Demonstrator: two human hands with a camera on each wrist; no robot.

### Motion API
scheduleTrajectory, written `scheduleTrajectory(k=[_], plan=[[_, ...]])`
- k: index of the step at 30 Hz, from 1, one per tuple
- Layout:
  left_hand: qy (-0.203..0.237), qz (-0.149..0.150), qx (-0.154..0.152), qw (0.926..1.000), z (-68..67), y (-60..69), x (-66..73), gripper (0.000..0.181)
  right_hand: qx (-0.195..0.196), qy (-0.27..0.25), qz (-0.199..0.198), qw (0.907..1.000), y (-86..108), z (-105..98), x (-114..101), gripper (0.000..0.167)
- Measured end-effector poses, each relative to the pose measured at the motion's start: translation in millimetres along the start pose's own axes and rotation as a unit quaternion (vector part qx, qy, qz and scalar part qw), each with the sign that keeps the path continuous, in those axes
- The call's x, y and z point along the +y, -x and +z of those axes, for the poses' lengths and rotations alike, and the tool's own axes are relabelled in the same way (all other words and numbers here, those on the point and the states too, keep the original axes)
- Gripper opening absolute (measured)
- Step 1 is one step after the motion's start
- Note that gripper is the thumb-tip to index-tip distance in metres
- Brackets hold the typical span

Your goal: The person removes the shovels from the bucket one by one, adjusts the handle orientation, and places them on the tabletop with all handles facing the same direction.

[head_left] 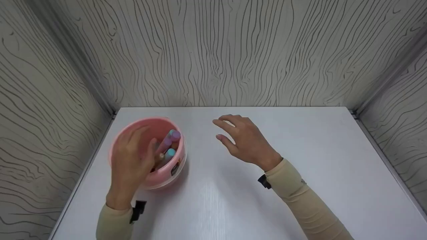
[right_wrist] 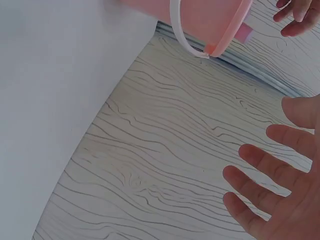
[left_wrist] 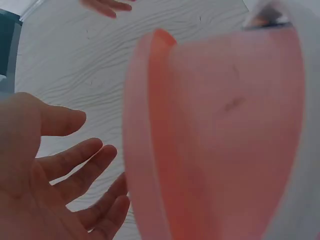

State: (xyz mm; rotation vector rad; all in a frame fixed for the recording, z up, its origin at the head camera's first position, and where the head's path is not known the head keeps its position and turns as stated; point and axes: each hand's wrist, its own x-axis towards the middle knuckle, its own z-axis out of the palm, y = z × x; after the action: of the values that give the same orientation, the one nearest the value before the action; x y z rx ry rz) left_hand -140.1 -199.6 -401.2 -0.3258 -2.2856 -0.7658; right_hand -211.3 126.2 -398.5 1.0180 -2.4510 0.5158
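A pink bucket (head_left: 159, 176) stands at the left of the white table, with several stick-like pieces inside. Among them are a teal-ended piece (head_left: 170, 153) and a purple-ended piece (head_left: 175, 135); their kind is too small to tell. My left hand (head_left: 130, 163) hovers over the bucket's near left side, fingers loosely bent and holding nothing. The left wrist view shows its fingertips beside the rim; contact there cannot be told. To the right of the bucket, my right hand (head_left: 248, 141) is raised above the table, fingers spread and apart from everything.
The white table (head_left: 213, 206) is bounded by wood-grain panels (head_left: 213, 53) at the back and both sides. A white handle (right_wrist: 176, 22) hangs along the bucket's outside in the right wrist view. Each sleeve cuff carries a small black clip (head_left: 264, 182).
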Motion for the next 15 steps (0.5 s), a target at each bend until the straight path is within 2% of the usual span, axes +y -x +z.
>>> scheduleTrajectory(k=[4, 7, 11, 15], plan=[[-0.031, -0.052, 0.02, 0.998, -15.3, -1.5, -23.2, 0.041, -0.013, -0.005, -0.016, 0.9998, -6.3, 0, -16, 0.039], [-0.044, -0.083, 0.028, 0.9952, -22.1, 1.0, -37.3, 0.043, -0.025, -0.017, -0.026, 0.9992, -3.9, -5, -32, 0.039], [-0.057, -0.117, 0.016, 0.9913, -23.9, 6.8, -50.6, 0.048, -0.056, -0.05, -0.029, 0.9967, 8.4, -19, -63, 0.042], [-0.063, -0.146, -0.005, 0.9873, -23.7, 13.1, -61.6, 0.054, -0.096, -0.102, -0.04, 0.9894, 20.1, -30, -100, 0.044]])
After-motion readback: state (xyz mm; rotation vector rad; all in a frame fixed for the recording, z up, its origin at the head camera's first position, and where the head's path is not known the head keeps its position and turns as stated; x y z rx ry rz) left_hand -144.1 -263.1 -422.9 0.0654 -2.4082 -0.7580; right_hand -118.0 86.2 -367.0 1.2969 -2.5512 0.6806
